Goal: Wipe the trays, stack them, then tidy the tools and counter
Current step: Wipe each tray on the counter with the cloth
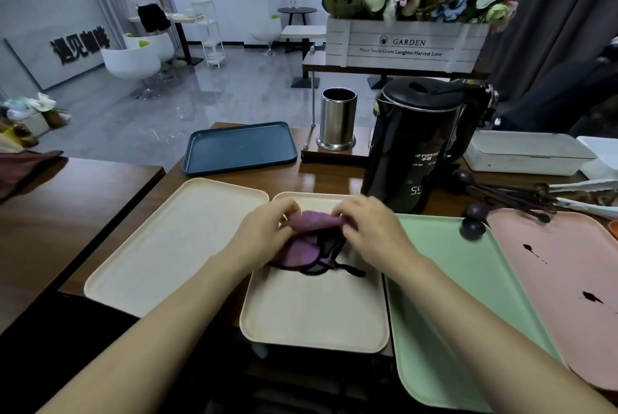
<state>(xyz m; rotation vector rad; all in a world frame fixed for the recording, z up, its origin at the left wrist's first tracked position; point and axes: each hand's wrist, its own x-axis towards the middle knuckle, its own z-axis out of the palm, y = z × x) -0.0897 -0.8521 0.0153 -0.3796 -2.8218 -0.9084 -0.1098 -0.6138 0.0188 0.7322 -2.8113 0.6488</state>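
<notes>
Pinching the cloth (302,251) by its top edge, left hand (267,229) and right hand (371,229) curl their fingers into it over the far end of the middle tray (314,310) on the worktop (327,176), forearms angling in from below. The kettle (414,146) reads "55" and the crate (401,45) says "GARDEN".

Matt plastic trays (314,313); soft purple cloth (309,236); glossy wooden counter (331,174); shiny steel holder (337,119); glossy black kettle (414,146).
</notes>
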